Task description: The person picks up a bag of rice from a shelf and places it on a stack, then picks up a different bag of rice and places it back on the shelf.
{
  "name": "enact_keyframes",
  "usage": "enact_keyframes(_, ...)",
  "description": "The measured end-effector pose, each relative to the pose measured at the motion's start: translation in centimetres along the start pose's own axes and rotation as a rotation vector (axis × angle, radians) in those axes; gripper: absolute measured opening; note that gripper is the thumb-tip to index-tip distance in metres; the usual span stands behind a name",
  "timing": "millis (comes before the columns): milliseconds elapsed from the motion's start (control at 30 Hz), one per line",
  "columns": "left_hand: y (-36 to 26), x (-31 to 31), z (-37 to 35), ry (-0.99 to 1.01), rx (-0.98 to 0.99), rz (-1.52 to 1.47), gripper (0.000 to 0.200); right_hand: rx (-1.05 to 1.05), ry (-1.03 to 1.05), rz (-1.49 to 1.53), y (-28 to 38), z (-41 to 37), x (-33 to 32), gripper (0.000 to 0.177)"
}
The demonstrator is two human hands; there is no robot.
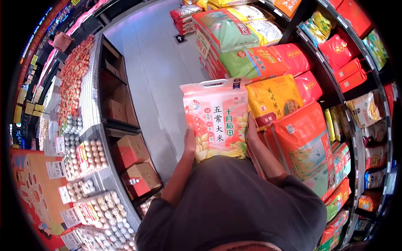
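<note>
A pink and white rice bag [217,119] with a handle slot at its top is held upright in front of the dark shirt. On its left side lies my left hand [189,140], closed round the edge. My right hand [252,127] grips the opposite edge, its fingers partly hidden behind the bag. Just right of the bag, a yellow rice bag [274,98] lies on the stack, with a large orange and green bag [303,142] below it.
Egg trays [93,154] fill the counter at the left, above shelves with cardboard boxes [140,180]. Stacked rice bags [228,31] stand ahead on the right. Shelving with packaged goods [364,108] curves along the right. Grey tiled floor [144,62] runs between.
</note>
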State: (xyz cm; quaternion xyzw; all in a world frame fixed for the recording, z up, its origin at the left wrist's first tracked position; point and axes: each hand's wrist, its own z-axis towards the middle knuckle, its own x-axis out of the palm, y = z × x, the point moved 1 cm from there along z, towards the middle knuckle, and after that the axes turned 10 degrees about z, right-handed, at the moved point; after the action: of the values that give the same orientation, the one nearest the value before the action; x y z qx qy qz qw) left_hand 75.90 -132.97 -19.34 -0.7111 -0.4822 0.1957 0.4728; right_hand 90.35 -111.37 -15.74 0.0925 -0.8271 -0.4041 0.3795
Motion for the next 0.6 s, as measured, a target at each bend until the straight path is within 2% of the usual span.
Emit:
enact_keyframes(67, -2.0, -1.6, 4.2, 0.037, 0.028, 0.029, 0.069, 0.074, 0.135, 0.234, -0.6, 2.9, 2.0, 0.060)
enact_keyframes(133, -3.8, -3.3, 7.7, 0.067, 0.047, 0.056, 0.073, 0.071, 0.138, 0.211, -0.2, 4.7, 4.9, 0.058)
enact_keyframes(200, -6.9, -4.4, 9.4, 0.087, 0.010, 0.110, 0.073, 0.090, 0.125, 0.147, -0.8, 7.1, 6.7, 0.068)
enact_keyframes(233, -7.9, -5.1, 10.5, 0.089, 0.018, 0.114, 0.073, 0.131, 0.178, 0.242, -1.9, 8.9, 6.9, 0.067)
enact_keyframes(300, -9.3, -6.0, 12.1, 0.285, 0.117, -0.121, 0.070, 0.053, 0.154, 0.183, -1.5, 10.2, 10.1, 0.066)
enact_keyframes(333, -10.2, -6.3, 13.1, 0.288, 0.124, -0.116, 0.070, -0.011, 0.122, 0.122, -1.3, 10.9, 11.5, 0.066)
enact_keyframes(400, -12.3, -6.4, 13.7, 0.142, -0.013, -0.125, 0.062, 0.044, 0.135, 0.138, -2.1, 13.2, 11.7, 0.065)
enact_keyframes(533, -14.0, -7.0, 17.8, 0.157, -0.011, -0.109, 0.065, -0.020, 0.035, 0.023, -1.1, 16.9, 15.2, 0.060)
enact_keyframes(600, -14.6, -7.4, 20.3, 0.159, -0.045, -0.081, 0.068, 0.096, 0.014, 0.094, -0.5, 19.0, 16.4, 0.055)
